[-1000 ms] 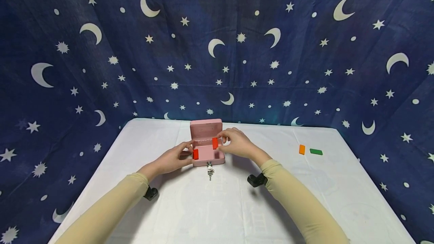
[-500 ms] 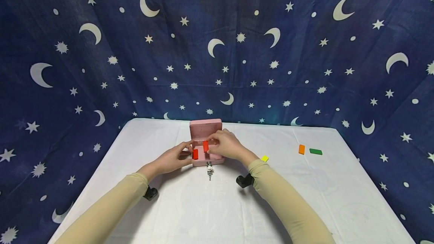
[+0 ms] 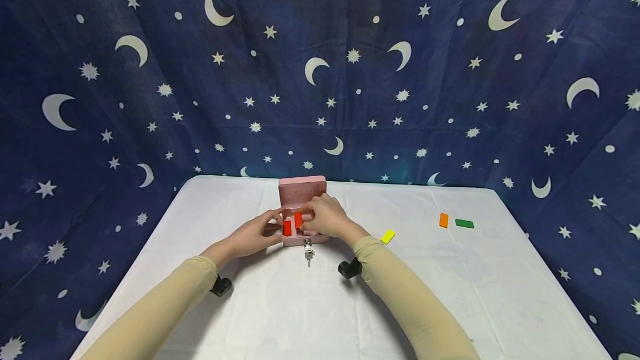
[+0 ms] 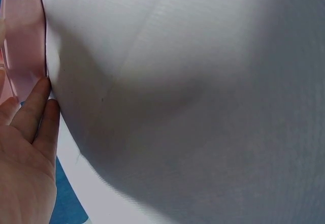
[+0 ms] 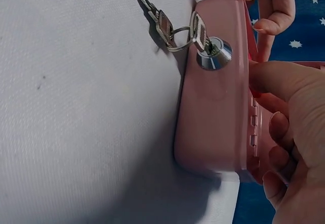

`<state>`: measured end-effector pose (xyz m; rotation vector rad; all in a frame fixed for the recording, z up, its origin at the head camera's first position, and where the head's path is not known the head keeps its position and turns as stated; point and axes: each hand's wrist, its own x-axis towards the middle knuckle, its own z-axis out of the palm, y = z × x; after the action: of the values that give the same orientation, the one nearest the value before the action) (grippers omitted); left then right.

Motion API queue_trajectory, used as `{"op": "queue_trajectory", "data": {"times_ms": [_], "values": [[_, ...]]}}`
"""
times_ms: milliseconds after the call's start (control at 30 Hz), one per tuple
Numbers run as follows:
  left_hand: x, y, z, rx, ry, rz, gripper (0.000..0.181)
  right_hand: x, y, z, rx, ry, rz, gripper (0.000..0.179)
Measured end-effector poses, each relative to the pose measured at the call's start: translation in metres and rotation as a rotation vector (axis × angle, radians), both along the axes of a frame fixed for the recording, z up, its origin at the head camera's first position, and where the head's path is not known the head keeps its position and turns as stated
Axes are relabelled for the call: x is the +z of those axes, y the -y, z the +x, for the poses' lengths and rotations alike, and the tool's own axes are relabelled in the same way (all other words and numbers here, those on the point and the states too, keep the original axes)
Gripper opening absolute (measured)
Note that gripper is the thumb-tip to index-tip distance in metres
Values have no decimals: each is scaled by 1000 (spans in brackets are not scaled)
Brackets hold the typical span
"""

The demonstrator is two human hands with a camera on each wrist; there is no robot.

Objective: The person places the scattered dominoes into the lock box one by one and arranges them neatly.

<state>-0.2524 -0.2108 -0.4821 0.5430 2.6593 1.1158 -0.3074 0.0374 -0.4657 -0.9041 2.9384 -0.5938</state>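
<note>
A pink metal cash box (image 3: 295, 189) stands on the table with its lid raised. My left hand (image 3: 256, 232) holds its left end, thumb at the front corner and fingers along the side. Inside, by that end, stands a red block (image 3: 287, 229). My right hand (image 3: 329, 216) reaches in over the right rim and pinches a second red block (image 3: 298, 220) between thumb and fingers, close beside the first. The right wrist view mostly hides these blocks behind the front wall. Keys (image 5: 164, 27) hang on a ring from the lock (image 5: 217, 56) at the front.
A yellow block (image 3: 387, 236) lies on the white tablecloth (image 3: 280, 304), close to the right sleeve. Farther right are an orange block (image 3: 443, 220) and a green block (image 3: 464, 224). Behind the table hangs a dark blue curtain (image 3: 280, 65) with moons and stars.
The right hand has carried its red block leftward and down into the box, toward the other red block. The yellow block has come out from under the right arm. The left hand stays put.
</note>
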Motion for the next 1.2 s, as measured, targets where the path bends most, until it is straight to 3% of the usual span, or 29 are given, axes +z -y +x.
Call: {"op": "queue_trajectory", "data": {"times_ms": [800,1200], "values": [[0,1,1,-15,-13,10,34,-8,18,2,35,-66,135,37],[0,1,-1,-10,2,14,37,-9,20,1,31,-56,138,36]]}}
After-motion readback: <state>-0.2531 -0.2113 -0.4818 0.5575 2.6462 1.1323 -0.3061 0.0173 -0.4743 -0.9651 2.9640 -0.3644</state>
